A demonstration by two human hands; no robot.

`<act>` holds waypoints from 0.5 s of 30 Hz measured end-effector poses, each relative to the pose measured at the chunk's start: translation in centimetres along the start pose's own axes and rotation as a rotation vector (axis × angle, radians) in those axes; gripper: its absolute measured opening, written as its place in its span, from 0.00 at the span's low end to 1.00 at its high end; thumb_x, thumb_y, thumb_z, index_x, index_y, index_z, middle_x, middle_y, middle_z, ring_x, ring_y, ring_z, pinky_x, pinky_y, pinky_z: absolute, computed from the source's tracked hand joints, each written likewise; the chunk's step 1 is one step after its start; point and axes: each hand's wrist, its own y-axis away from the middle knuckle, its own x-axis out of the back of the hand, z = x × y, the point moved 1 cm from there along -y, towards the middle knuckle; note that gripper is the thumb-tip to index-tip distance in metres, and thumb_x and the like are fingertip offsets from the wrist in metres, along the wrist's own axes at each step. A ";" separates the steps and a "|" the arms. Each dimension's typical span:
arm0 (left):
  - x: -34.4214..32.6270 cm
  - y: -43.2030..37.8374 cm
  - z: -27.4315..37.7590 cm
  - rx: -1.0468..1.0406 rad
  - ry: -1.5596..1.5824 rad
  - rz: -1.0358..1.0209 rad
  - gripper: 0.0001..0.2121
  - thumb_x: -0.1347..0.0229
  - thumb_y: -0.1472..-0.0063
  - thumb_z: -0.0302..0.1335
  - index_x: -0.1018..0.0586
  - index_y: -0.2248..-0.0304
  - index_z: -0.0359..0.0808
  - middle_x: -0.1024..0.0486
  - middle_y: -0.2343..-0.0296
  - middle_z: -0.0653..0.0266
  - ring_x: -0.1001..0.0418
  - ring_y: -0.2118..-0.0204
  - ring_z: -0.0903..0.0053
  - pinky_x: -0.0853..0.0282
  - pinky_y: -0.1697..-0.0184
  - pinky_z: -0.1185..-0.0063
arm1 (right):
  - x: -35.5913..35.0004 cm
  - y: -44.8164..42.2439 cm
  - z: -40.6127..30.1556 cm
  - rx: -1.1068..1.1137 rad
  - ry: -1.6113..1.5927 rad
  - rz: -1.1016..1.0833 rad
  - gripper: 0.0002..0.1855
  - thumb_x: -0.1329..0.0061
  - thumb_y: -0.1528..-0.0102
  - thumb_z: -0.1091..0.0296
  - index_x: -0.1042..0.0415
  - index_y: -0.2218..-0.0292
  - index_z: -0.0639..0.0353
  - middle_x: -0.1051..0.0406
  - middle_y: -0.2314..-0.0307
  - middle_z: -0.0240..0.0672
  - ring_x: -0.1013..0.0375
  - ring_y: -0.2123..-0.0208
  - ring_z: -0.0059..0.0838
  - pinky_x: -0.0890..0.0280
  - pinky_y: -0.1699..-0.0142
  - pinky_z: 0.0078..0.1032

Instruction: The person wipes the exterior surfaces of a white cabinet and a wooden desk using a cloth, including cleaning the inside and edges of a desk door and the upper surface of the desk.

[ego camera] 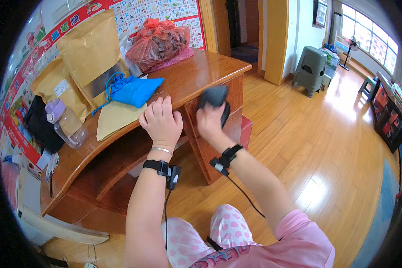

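Note:
My left hand (162, 122) rests on the curved front edge of the wooden desk (201, 72), fingers bent, nothing visible in its grasp. To its right, my right hand (210, 122) grips a dark, blurred object (215, 95) in front of the desk's drawer side; its kind cannot be told. Just behind my left hand lies a blue drawstring pouch (135, 91), partly on a flat tan paper envelope (117, 120). Further left, a clear plastic bottle with a purple lid (70, 127) stands upright on the desk.
Kraft paper pouches (90, 50) lean against the wall posters, beside a red plastic bag (159, 45). A black bag (45, 124) is at the far left. Wooden drawers (232, 100) form the desk's right side. Stacked grey stools (311, 68) and a fan (351, 45) stand further off.

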 end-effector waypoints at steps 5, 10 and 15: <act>-1.2 0.6 0.1 -0.006 -0.015 0.057 0.17 0.45 0.52 0.33 0.24 0.60 0.45 0.28 0.61 0.71 0.35 0.56 0.72 0.48 0.50 0.67 | 3.0 -10.6 6.5 0.030 0.052 0.271 0.25 0.70 0.37 0.61 0.44 0.43 0.63 0.50 0.42 0.57 0.57 0.40 0.63 0.66 0.35 0.48; -1.2 0.5 -0.4 -0.016 0.026 0.107 0.16 0.45 0.52 0.33 0.23 0.61 0.45 0.28 0.62 0.72 0.35 0.56 0.74 0.48 0.51 0.68 | 4.7 -14.1 9.4 -0.200 -0.036 0.163 0.30 0.82 0.34 0.54 0.49 0.41 0.67 0.53 0.39 0.49 0.64 0.36 0.49 0.71 0.34 0.41; -1.8 0.6 0.3 -0.012 0.072 0.134 0.16 0.45 0.52 0.31 0.23 0.60 0.46 0.28 0.61 0.72 0.35 0.56 0.73 0.48 0.51 0.69 | 3.3 -11.0 7.4 -0.298 -0.164 0.325 0.31 0.71 0.37 0.59 0.56 0.39 0.69 0.65 0.39 0.62 0.66 0.36 0.57 0.68 0.34 0.41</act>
